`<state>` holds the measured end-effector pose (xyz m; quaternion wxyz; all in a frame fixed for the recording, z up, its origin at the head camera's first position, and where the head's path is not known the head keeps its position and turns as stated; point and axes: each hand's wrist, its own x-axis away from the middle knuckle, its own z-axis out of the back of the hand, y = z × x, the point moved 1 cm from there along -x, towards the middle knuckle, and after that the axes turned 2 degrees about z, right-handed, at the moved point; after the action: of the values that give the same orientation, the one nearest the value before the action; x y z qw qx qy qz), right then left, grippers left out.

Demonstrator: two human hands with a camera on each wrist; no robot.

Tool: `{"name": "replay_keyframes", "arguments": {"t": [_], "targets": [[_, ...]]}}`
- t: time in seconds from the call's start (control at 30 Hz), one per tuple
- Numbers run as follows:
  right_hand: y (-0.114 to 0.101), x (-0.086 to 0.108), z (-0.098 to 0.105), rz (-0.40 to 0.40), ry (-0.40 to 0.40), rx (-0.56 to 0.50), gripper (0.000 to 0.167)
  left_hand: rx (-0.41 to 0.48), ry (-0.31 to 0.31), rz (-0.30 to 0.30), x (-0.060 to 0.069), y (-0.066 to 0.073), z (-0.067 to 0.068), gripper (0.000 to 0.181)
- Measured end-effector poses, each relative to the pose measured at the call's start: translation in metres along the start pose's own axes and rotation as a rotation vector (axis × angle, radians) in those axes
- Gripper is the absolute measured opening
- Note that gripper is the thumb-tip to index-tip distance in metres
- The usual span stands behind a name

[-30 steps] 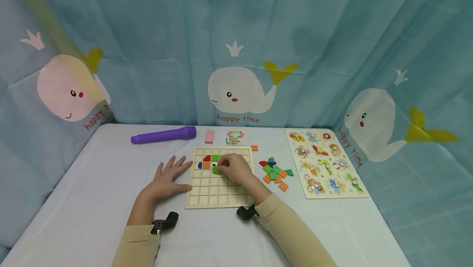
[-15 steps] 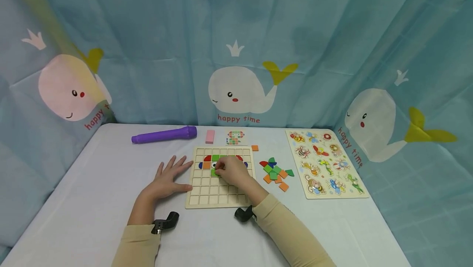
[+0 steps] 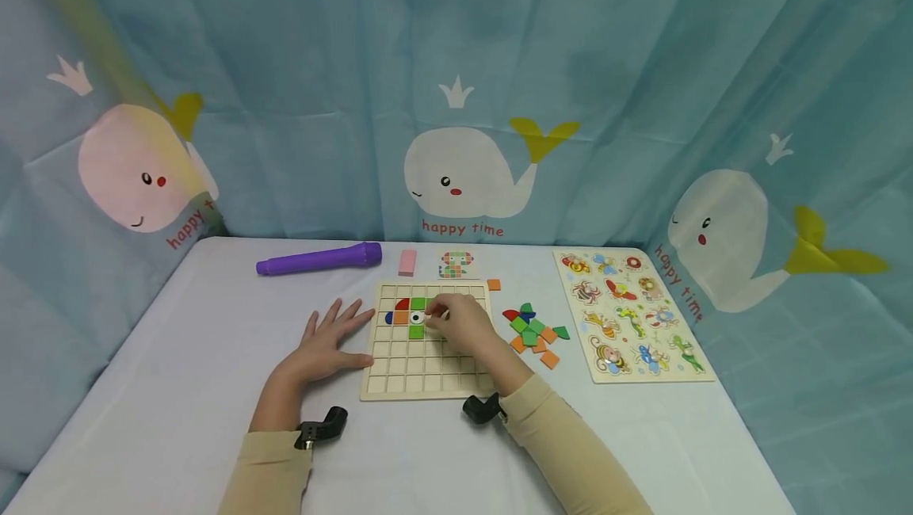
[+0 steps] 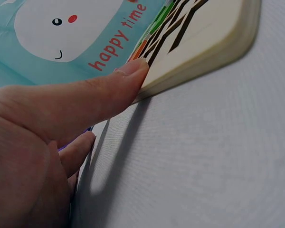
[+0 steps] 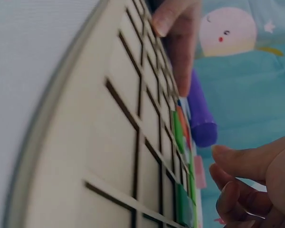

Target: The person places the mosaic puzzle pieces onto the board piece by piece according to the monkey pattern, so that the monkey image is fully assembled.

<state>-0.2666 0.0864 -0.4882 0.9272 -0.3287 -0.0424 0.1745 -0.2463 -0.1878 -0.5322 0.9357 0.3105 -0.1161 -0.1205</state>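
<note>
The square wooden grid board lies flat on the table. At its left edge my left hand is spread, and in the left wrist view its thumb rests on the board's rim. Over the board's upper middle is my right hand, fingers bent and no piece visible in them. Just left of those fingertips are a round eye tile and, below it, a green square. A red piece, an orange square and a blue piece sit beside them. My right hand covers part of the grid.
Loose coloured pieces lie right of the board, with a single orange square at its upper right corner. Behind it are a pattern card, a pink block and a purple microphone. An animal puzzle board lies far right.
My right hand has let go of the green square, which lies flat below the eye tile, and has moved slightly right and away from me. My left hand stays at the board's edge.
</note>
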Motion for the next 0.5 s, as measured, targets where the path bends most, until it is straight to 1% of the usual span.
{"name": "replay_keyframes", "arguments": {"t": [0.23,0.5], "targets": [[0.005,0.004,0.011,0.016,0.039,-0.009,0.015,-0.009,0.009,0.003,0.0,-0.003,0.002,0.099],[0.023,0.013,0.026,-0.032,0.084,-0.045,0.016,-0.001,0.013,-0.011,-0.001,-0.002,0.001,0.099]]}}
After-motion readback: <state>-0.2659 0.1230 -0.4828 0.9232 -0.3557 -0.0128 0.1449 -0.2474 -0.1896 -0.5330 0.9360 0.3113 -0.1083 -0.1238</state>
